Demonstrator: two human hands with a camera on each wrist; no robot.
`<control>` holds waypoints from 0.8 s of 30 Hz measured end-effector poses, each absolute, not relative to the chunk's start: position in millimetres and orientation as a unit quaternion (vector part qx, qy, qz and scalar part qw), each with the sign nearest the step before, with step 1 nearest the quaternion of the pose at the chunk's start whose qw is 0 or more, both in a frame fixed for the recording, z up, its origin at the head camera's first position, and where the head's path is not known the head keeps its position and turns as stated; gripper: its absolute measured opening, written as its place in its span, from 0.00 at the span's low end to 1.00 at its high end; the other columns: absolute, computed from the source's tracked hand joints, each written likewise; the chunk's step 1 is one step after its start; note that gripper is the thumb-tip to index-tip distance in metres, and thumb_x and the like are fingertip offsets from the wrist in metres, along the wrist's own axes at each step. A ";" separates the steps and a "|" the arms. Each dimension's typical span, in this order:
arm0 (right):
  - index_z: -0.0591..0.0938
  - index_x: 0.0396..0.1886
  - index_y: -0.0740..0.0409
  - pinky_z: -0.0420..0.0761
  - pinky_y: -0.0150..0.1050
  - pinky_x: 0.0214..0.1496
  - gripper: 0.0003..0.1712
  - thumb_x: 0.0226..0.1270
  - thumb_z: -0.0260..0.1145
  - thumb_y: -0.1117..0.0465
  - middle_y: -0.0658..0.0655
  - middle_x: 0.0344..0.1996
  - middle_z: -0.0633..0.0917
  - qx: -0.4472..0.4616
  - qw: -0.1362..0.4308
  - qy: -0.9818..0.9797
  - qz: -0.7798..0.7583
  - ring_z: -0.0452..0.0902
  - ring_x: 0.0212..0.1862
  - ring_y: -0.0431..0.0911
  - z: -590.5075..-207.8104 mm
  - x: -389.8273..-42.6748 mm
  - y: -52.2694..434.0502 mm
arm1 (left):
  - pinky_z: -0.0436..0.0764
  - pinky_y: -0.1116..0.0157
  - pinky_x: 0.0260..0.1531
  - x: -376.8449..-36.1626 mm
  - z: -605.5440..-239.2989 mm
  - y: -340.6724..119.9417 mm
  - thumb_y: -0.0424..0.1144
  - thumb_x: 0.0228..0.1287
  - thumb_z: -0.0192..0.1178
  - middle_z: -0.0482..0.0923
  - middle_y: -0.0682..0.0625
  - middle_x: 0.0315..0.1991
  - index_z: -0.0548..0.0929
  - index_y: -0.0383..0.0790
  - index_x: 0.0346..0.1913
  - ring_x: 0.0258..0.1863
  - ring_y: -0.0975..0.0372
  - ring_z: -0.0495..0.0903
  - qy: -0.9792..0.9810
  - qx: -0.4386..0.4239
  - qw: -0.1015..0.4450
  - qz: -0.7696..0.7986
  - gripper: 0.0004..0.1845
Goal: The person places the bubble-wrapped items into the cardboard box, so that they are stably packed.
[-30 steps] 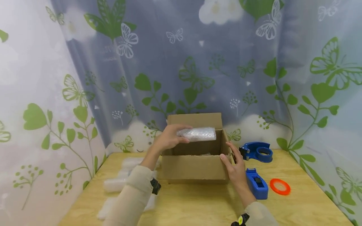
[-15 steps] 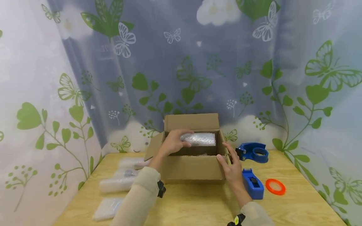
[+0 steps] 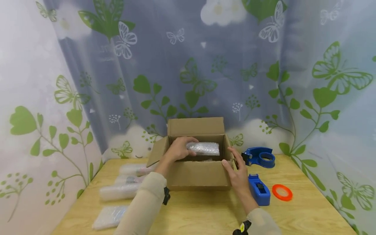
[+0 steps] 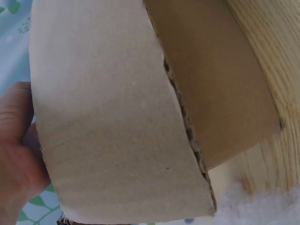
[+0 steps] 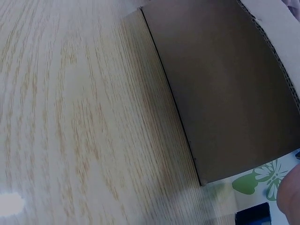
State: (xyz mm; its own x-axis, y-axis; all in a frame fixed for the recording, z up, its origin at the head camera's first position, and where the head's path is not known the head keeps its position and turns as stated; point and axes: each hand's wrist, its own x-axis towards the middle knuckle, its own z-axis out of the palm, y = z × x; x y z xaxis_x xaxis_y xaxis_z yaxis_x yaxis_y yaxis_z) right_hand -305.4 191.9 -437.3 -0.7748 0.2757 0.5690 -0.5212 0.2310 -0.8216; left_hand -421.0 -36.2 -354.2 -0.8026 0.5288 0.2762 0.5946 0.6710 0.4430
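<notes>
Bubble-wrapped bundle | in left hand | inside box

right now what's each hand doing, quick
Left hand: grips a bubble-wrapped packet inside the cardboard box.
Right hand: open, straight fingers against the box's right side, holding nothing.

One cardboard box, five bubble-wrapped packets, two blue tape dispensers, one orange ring.
</notes>
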 end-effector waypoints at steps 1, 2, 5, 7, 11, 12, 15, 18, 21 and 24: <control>0.75 0.72 0.62 0.54 0.72 0.76 0.29 0.73 0.67 0.66 0.63 0.77 0.68 0.086 0.326 -0.715 0.613 0.57 0.79 0.61 -437.2 -305.7 191.7 | 0.74 0.49 0.69 -421.7 -354.7 -36.5 0.39 0.59 0.77 0.81 0.46 0.66 0.84 0.45 0.64 0.68 0.48 0.76 -0.912 -0.307 0.062 -0.263 0.28; 0.75 0.72 0.62 0.54 0.72 0.76 0.29 0.73 0.67 0.66 0.62 0.77 0.68 0.087 0.327 -0.714 0.613 0.57 0.79 0.61 -437.0 -306.0 191.6 | 0.74 0.49 0.69 -422.4 -355.1 -36.9 0.39 0.59 0.77 0.81 0.46 0.65 0.84 0.45 0.64 0.68 0.48 0.76 -0.913 -0.306 0.061 -0.264 0.28; 0.75 0.72 0.63 0.54 0.71 0.76 0.29 0.72 0.67 0.66 0.63 0.76 0.68 0.086 0.327 -0.712 0.615 0.57 0.79 0.62 -435.1 -304.9 191.1 | 0.74 0.49 0.69 -424.4 -356.4 -37.9 0.38 0.59 0.77 0.81 0.45 0.65 0.84 0.44 0.63 0.68 0.48 0.76 -0.908 -0.312 0.058 -0.272 0.28; 0.75 0.72 0.63 0.54 0.70 0.77 0.30 0.72 0.68 0.66 0.63 0.77 0.68 0.084 0.326 -0.712 0.617 0.57 0.79 0.61 -439.7 -309.3 193.1 | 0.75 0.49 0.68 -425.7 -358.4 -38.1 0.38 0.59 0.77 0.81 0.44 0.64 0.84 0.43 0.63 0.67 0.47 0.76 -0.904 -0.318 0.056 -0.279 0.27; 0.76 0.73 0.56 0.54 0.69 0.77 0.30 0.73 0.69 0.64 0.60 0.77 0.68 0.083 0.325 -0.712 0.617 0.58 0.79 0.58 -456.0 -323.7 199.7 | 0.73 0.49 0.70 -426.4 -363.7 -37.5 0.38 0.62 0.75 0.80 0.42 0.66 0.82 0.40 0.65 0.69 0.46 0.75 -0.902 -0.332 0.054 -0.271 0.28; 0.76 0.73 0.54 0.55 0.69 0.77 0.30 0.73 0.69 0.63 0.59 0.77 0.68 0.086 0.326 -0.712 0.616 0.58 0.79 0.57 -460.6 -327.7 201.2 | 0.72 0.49 0.70 -426.5 -364.9 -37.5 0.38 0.62 0.75 0.79 0.42 0.67 0.81 0.40 0.66 0.69 0.46 0.74 -0.903 -0.332 0.052 -0.267 0.29; 0.76 0.73 0.53 0.55 0.69 0.77 0.30 0.73 0.69 0.62 0.58 0.78 0.68 0.089 0.325 -0.714 0.614 0.58 0.79 0.56 -464.3 -330.9 202.7 | 0.70 0.48 0.72 -427.4 -366.4 -37.4 0.38 0.63 0.74 0.78 0.42 0.68 0.80 0.41 0.67 0.71 0.46 0.73 -0.907 -0.333 0.053 -0.253 0.29; 0.75 0.74 0.53 0.55 0.70 0.77 0.30 0.73 0.68 0.63 0.57 0.78 0.67 0.087 0.322 -0.717 0.612 0.58 0.79 0.56 -462.0 -329.2 201.5 | 0.70 0.49 0.72 -428.2 -365.5 -37.6 0.38 0.64 0.74 0.78 0.43 0.68 0.81 0.41 0.67 0.71 0.46 0.72 -0.907 -0.330 0.056 -0.255 0.29; 0.75 0.74 0.55 0.53 0.71 0.77 0.30 0.74 0.68 0.63 0.58 0.78 0.67 0.084 0.318 -0.714 0.618 0.57 0.79 0.58 -454.4 -322.3 198.5 | 0.70 0.49 0.72 -428.1 -363.5 -38.5 0.38 0.66 0.73 0.78 0.44 0.69 0.81 0.42 0.68 0.72 0.47 0.72 -0.905 -0.329 0.053 -0.265 0.28; 0.74 0.74 0.59 0.52 0.72 0.77 0.30 0.74 0.67 0.64 0.61 0.78 0.66 0.082 0.313 -0.713 0.622 0.56 0.79 0.60 -443.4 -313.0 195.4 | 0.70 0.48 0.72 -426.9 -360.1 -40.0 0.39 0.67 0.71 0.77 0.45 0.70 0.80 0.44 0.68 0.73 0.47 0.71 -0.904 -0.325 0.048 -0.275 0.27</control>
State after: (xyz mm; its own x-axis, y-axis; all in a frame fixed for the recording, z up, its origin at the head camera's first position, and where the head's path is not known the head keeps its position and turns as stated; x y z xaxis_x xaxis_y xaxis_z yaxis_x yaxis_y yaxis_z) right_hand -313.0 195.4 -443.4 -0.7911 0.2717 0.5480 -0.5061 0.2123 -0.8359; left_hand -426.9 -40.0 -360.1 -0.7846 0.5601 0.2660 0.6133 0.6380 0.4657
